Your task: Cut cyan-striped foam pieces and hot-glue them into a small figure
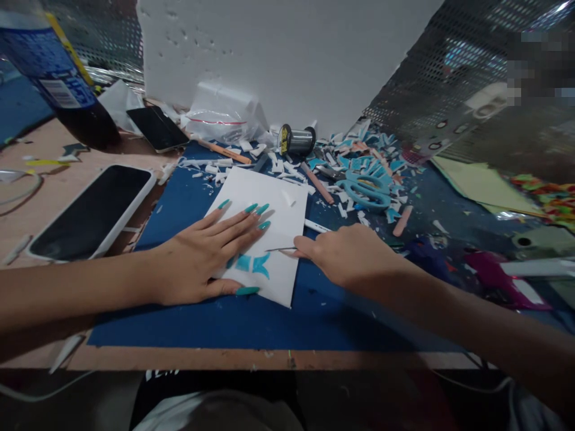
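My left hand (206, 254) lies flat with fingers spread on a white sheet (274, 206), pinning it to the blue mat (233, 317). Its long nails are teal. A teal cut-out shape (254, 264) sits on the sheet just under my fingers. My right hand (345, 254) is closed in a pinch around a thin metal tool (281, 249), whose tip rests on the sheet beside the teal shape.
A phone in a white case (92, 212) lies left of the mat, a second phone (157, 127) behind it. A dark bottle (54, 72), a wire spool (296, 140), blue scissors (366, 190), pencils and foam scraps (359, 158) crowd the back.
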Available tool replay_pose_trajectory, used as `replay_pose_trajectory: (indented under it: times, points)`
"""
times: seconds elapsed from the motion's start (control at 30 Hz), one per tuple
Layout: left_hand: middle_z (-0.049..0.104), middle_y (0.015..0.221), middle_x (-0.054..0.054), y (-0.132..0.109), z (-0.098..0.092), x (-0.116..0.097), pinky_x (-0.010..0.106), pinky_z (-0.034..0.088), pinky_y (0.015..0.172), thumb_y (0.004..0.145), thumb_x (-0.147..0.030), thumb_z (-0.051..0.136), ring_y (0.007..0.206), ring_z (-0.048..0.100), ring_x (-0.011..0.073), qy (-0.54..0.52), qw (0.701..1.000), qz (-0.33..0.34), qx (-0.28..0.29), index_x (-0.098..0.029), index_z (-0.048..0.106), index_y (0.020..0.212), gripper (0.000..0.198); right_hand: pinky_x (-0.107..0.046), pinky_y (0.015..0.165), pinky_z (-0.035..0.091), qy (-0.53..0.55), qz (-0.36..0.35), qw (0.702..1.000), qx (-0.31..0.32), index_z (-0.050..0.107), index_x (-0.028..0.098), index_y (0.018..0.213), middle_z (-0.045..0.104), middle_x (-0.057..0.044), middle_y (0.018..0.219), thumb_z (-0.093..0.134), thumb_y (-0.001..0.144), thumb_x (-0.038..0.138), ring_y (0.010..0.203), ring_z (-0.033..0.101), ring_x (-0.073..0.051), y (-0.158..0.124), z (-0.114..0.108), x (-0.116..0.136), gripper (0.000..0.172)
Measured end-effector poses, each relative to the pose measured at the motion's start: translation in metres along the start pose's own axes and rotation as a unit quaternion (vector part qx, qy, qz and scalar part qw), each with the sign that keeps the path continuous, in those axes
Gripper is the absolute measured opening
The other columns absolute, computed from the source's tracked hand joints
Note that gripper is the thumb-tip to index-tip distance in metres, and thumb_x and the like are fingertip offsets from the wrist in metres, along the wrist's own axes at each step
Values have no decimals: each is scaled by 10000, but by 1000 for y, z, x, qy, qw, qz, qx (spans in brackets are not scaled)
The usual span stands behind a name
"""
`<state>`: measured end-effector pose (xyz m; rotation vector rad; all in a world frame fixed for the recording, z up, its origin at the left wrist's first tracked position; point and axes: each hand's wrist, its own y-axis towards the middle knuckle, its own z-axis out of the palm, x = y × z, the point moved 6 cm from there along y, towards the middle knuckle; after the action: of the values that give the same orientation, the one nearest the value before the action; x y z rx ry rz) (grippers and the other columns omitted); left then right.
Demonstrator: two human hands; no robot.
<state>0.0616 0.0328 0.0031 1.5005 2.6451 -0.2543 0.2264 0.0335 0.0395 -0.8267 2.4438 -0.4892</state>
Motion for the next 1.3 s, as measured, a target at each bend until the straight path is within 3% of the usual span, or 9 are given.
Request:
replay_pose_trajectory:
  times: [0.3,0.63,0.9,1.1,1.3]
  points:
    - [17,1566,79,-2,2,2,539,79,1148,911,-640,242,1439,39,296,-10,1000,7,-24,-201,1,1502,774,-245,443,200,19,30,997,62,590,189,1042,633,-59,595,414,904,171,464,551,-164,-8,9,-3,225]
    - [42,1566,59,-3,-1,0,520,74,1157,911,-627,283,1433,81,304,-22,998,7,-55,-267,-23,1499,754,-254,491,248,48,70,996,3,589,168,1042,670,-100,658,261,988,350,524,586,-182,-15,2,4,379]
    - [75,1565,63,-3,-2,0,511,79,1160,905,-631,303,1427,127,309,-26,998,8,-62,-262,6,1502,762,-275,432,158,54,78,995,5,606,159,1025,673,-89,649,327,965,277,492,583,-188,-12,18,7,309]
    - [50,1566,59,-2,-1,0,511,72,1159,906,-638,280,1435,91,299,-14,998,7,-55,-252,-27,1500,772,-274,452,134,42,83,995,-39,623,163,990,663,-83,647,286,984,319,451,524,-149,-14,21,6,371]
    - [44,1567,68,0,2,-3,529,97,1148,896,-665,246,1439,76,298,-4,998,-12,-55,-231,4,1504,785,-272,441,106,28,113,984,-133,649,193,840,649,-58,578,257,984,446,439,513,-149,-29,10,2,488]
